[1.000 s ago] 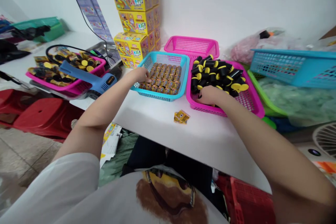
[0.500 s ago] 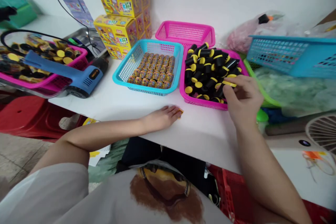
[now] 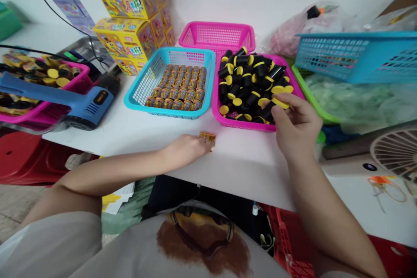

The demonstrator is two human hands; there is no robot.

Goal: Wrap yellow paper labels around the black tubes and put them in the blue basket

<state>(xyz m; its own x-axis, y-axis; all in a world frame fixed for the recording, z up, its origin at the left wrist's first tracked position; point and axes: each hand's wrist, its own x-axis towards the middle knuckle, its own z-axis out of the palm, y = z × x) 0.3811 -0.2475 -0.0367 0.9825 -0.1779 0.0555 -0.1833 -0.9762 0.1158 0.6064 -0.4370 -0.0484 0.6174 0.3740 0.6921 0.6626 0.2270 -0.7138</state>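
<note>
My right hand (image 3: 299, 124) is closed on a small black canister with a yellow lid (image 3: 279, 103), pinched between thumb and fingers. It is held tilted at the front right corner of a pink basket (image 3: 249, 125), which is heaped with similar black canisters (image 3: 246, 79). On the white table my left hand (image 3: 189, 151) has its fingers curled around a small flat printed label (image 3: 207, 136), yellow and brown. Part of the label is under the fingers. Behind that hand, a light blue basket (image 3: 128, 97) contains rows of canisters in printed wraps (image 3: 179, 89).
A blue heat gun (image 3: 94, 103) lies at the left against a pink basket of wrapped canisters (image 3: 85, 71). Yellow boxes (image 3: 125, 45) are stacked at the back. To the right are a raised blue basket (image 3: 329, 58), a green-rimmed basket (image 3: 325, 115) and a fan (image 3: 394, 152).
The view has shifted, so the table's contents appear further left. My left fingers have curled in, and more of the label shows. My right hand keeps its canister at the basket's corner.
</note>
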